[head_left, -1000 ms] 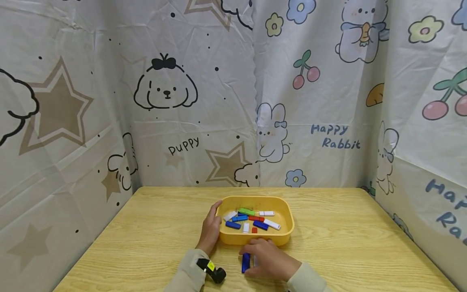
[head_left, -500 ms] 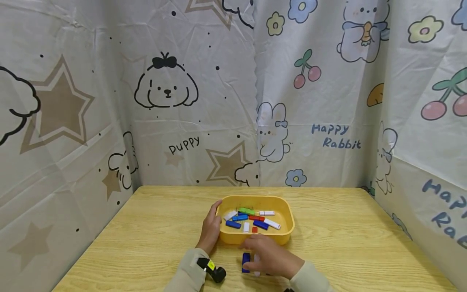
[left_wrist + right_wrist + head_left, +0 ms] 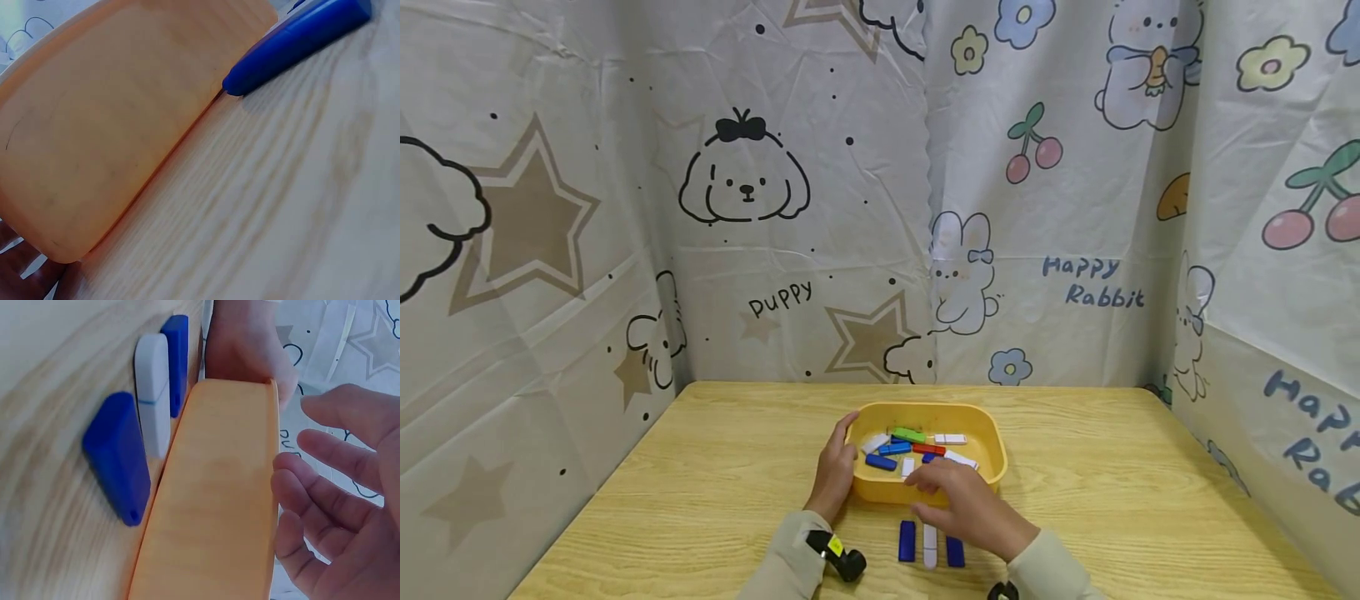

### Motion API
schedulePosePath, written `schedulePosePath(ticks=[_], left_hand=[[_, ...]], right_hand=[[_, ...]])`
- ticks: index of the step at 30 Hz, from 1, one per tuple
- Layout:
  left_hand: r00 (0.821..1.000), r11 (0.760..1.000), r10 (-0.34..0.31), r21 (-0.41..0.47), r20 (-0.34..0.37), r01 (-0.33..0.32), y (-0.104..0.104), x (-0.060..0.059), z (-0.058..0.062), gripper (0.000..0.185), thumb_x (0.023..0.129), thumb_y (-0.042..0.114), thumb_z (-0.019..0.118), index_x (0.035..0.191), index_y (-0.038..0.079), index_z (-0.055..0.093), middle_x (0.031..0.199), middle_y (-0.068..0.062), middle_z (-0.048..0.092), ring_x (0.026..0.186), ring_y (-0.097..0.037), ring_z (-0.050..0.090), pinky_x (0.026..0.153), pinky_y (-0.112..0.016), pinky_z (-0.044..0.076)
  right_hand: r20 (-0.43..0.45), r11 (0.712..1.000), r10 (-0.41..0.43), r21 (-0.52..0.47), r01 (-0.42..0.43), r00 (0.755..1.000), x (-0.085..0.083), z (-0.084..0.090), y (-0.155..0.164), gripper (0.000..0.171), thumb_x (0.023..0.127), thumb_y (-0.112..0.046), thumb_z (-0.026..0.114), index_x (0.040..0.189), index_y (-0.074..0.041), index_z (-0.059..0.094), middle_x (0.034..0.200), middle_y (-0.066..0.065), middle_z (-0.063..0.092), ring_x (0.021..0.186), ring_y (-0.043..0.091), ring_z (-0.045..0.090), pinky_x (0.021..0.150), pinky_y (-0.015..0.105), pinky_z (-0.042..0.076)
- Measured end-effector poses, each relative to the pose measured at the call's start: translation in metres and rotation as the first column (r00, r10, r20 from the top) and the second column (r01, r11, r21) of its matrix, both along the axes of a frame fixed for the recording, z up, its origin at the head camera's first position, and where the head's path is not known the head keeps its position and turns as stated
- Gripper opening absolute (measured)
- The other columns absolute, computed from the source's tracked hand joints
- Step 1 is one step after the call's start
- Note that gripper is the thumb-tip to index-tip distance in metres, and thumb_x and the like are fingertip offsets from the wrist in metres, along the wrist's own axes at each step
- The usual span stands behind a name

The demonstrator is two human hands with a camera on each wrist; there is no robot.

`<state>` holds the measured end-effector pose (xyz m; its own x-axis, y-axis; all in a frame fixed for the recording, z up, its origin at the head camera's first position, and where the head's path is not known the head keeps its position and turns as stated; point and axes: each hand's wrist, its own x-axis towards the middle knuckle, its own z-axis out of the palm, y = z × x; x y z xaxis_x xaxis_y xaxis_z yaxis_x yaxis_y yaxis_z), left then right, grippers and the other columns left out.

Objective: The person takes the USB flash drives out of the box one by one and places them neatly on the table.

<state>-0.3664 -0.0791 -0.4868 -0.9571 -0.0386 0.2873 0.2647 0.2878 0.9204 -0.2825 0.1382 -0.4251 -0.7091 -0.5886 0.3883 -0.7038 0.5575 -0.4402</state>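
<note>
My left hand (image 3: 831, 477) grips the left end of a yellow plastic box (image 3: 880, 492), thumb at the rim. My right hand (image 3: 967, 506) hovers over the front rim, fingers loosely bent and holding nothing. On the table before the box lie a blue USB flash drive (image 3: 907, 542), a white USB flash drive (image 3: 930, 547) and a second blue USB flash drive (image 3: 955, 552), side by side in a row. Inside the box are several more, among them a green flash drive (image 3: 908, 435) and a red flash drive (image 3: 928, 448); my right hand partly hides some.
A light wood-grain table (image 3: 737, 467) carries the box near its middle. Patterned curtains (image 3: 820, 208) enclose it at the back and both sides. A black wrist camera (image 3: 848, 565) sits on my left wrist.
My right hand has lifted off the row of flash drives and moved up and right to the box's front rim, uncovering the white and right-hand blue ones. My left hand stays on the box.
</note>
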Motion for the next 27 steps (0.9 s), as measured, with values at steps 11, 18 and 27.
schedulePosePath(ticks=[11, 18, 27], left_hand=[[1.000, 1.000, -0.015, 0.015, 0.004, 0.015, 0.000, 0.000, -0.001, 0.059, 0.088, 0.004, 0.036, 0.146, 0.016, 0.039, 0.152, -0.007, 0.036, 0.140, -0.028, 0.031, 0.112, -0.054, 0.023], [1.000, 1.000, -0.021, 0.017, -0.002, 0.021, 0.000, -0.001, -0.002, 0.059, 0.088, 0.005, 0.036, 0.146, 0.015, 0.039, 0.151, -0.007, 0.037, 0.140, -0.028, 0.031, 0.112, -0.054, 0.023], [1.000, 1.000, -0.011, 0.023, -0.003, 0.011, -0.001, -0.002, -0.001, 0.058, 0.089, 0.004, 0.036, 0.146, 0.015, 0.040, 0.151, -0.007, 0.038, 0.140, -0.028, 0.032, 0.112, -0.053, 0.023]], right_hand=[[-0.079, 0.994, -0.081, -0.079, 0.074, 0.994, -0.019, -0.004, 0.012, 0.013, 0.087, -0.010, 0.069, 0.098, -0.016, 0.068, 0.094, -0.004, 0.067, 0.080, 0.006, 0.058, 0.072, 0.029, 0.054], [0.045, 0.981, -0.174, -0.076, 0.177, 0.984, -0.037, -0.013, 0.017, 0.009, 0.091, -0.013, 0.065, 0.098, -0.013, 0.070, 0.089, -0.004, 0.066, 0.075, 0.006, 0.054, 0.071, 0.032, 0.053], [0.123, 0.978, -0.203, -0.011, 0.206, 0.971, -0.053, -0.010, 0.018, 0.013, 0.089, -0.009, 0.065, 0.101, -0.009, 0.070, 0.086, -0.008, 0.062, 0.074, 0.010, 0.054, 0.066, 0.023, 0.049]])
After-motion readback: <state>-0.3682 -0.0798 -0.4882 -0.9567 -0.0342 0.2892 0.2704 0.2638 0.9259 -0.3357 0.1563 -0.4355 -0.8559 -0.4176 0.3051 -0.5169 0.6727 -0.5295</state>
